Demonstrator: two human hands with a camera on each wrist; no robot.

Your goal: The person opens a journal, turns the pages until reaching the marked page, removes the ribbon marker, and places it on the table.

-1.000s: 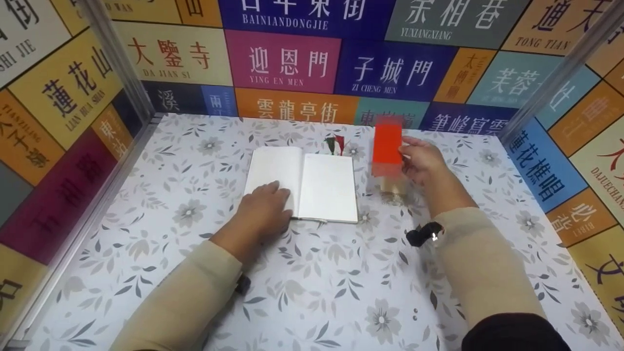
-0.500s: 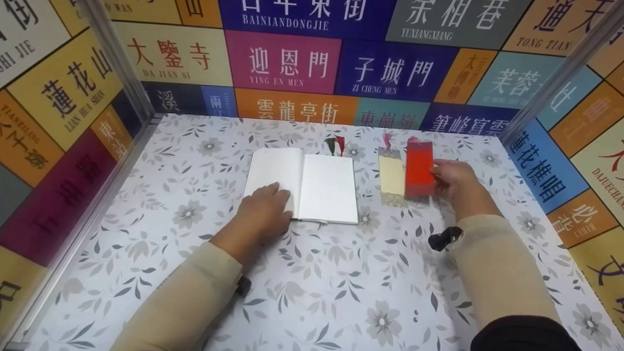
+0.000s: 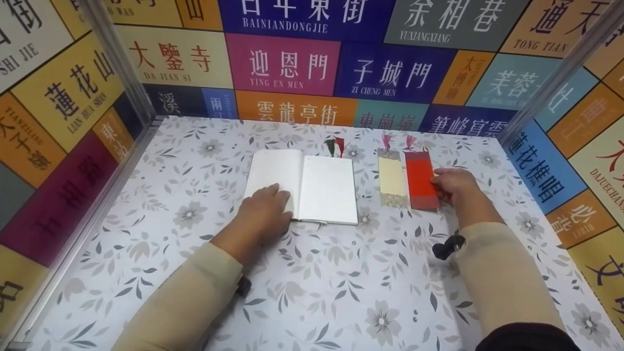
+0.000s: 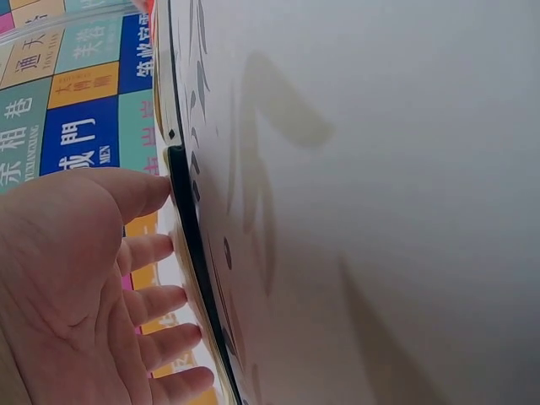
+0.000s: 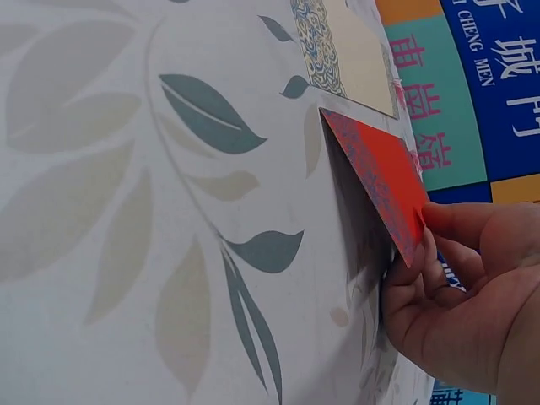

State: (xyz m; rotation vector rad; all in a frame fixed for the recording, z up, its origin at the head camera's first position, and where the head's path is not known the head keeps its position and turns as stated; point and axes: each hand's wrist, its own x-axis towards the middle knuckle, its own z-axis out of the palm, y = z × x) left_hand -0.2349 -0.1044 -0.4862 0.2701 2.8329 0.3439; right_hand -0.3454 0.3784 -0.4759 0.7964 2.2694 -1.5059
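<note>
An open notebook (image 3: 327, 190) with blank white pages lies on the table. My left hand (image 3: 265, 207) rests on its left page with straight, relaxed fingers; the left wrist view shows the fingertips touching the page. My right hand (image 3: 457, 187) pinches the right edge of a red bookmark (image 3: 421, 180) with patterned ends and a pink tassel. In the right wrist view, the near edge of that bookmark is tilted up off the table, thumb on top and fingers beneath. Just to its left lies a cream bookmark (image 3: 391, 175) with patterned ends and a pink tassel.
Green and red tassels (image 3: 336, 146) stick out behind the notebook's top edge. A flower-patterned cloth (image 3: 336, 282) covers the table. Panels with coloured street-name signs (image 3: 287, 61) stand at the back and both sides, joined by clear corner strips.
My right hand has carried the red bookmark rightward from over the cream bookmark, then down towards the table beside it. My left hand has stayed on the notebook.
</note>
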